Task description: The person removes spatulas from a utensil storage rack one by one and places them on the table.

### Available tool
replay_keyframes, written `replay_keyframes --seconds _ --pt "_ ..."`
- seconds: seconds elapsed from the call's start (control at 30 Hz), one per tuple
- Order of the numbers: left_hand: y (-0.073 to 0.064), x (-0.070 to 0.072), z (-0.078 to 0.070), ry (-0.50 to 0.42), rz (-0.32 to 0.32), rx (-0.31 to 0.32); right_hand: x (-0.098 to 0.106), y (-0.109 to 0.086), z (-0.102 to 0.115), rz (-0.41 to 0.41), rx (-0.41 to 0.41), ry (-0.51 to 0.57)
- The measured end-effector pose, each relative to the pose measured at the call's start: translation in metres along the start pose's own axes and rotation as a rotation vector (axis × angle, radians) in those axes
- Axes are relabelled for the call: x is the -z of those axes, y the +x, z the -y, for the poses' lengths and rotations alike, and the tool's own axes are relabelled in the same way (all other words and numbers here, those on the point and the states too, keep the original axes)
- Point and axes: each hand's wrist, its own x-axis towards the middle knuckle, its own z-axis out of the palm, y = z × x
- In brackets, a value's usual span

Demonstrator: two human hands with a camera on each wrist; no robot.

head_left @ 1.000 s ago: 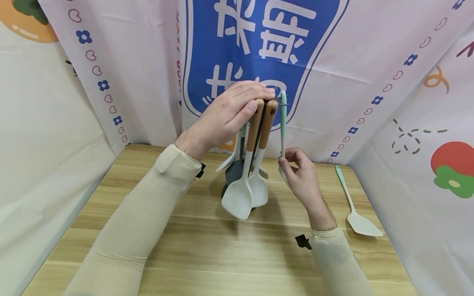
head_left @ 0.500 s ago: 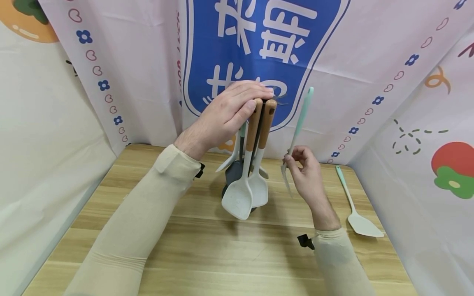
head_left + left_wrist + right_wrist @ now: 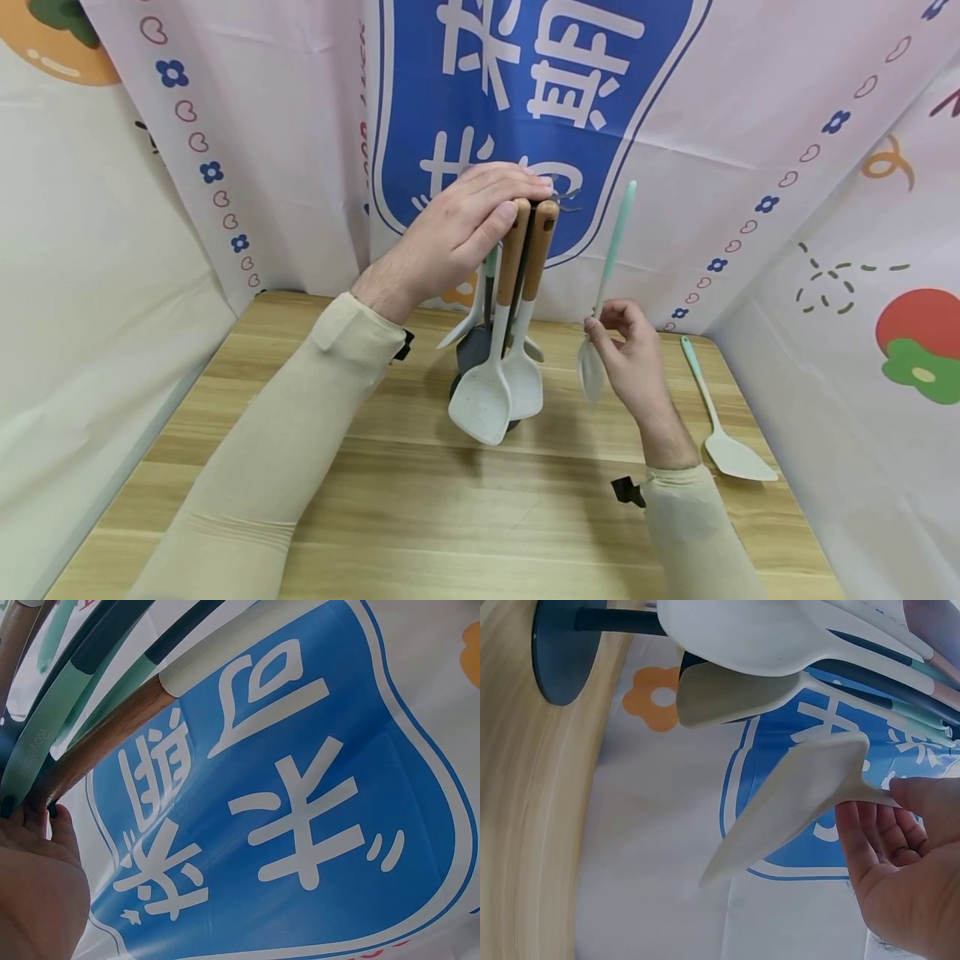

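Observation:
My right hand [image 3: 630, 350] pinches a spatula [image 3: 617, 242] low on its stem, just above the pale head. Its mint handle points up, and the head [image 3: 795, 799] hangs off the table, tilted in the right wrist view. My left hand [image 3: 468, 217] lies over the top of a dark utensil stand, fingers stretched across it and thumb beside a wooden handle. Two white turners with wooden handles [image 3: 513, 258] hang at the front of the stand; the nearer white head [image 3: 483, 400] faces me. Darker and mint-handled utensils [image 3: 45, 735] hang behind them.
A second mint-handled spatula [image 3: 738, 454] lies on the wooden table [image 3: 420, 517] at the right. The stand's round dark base [image 3: 566, 652] shows in the right wrist view. Bare hooks [image 3: 570, 200] stick out at the stand's top right. Printed cloth [image 3: 300, 125] walls the table in.
The right hand has drawn the spatula away from the stand's hook to the right and turned it, so its head shows more broadly. The left hand has stayed on the stand.

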Motion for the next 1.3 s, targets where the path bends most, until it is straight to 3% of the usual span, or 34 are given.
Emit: replay_keyframes --seconds 0.43,0.93,1.3 --pt "-0.001 0.001 0.0 0.003 0.014 0.012 0.014 -0.003 -0.013 -0.036 -0.08 -0.145" --pt "-0.001 0.0 0.0 0.004 0.014 0.005 0.035 -0.008 -0.038 -0.078 -0.099 -0.298" --pt "-0.001 0.002 -0.002 -0.003 0.021 0.016 0.054 -0.012 -0.058 -0.063 -0.12 -0.396"
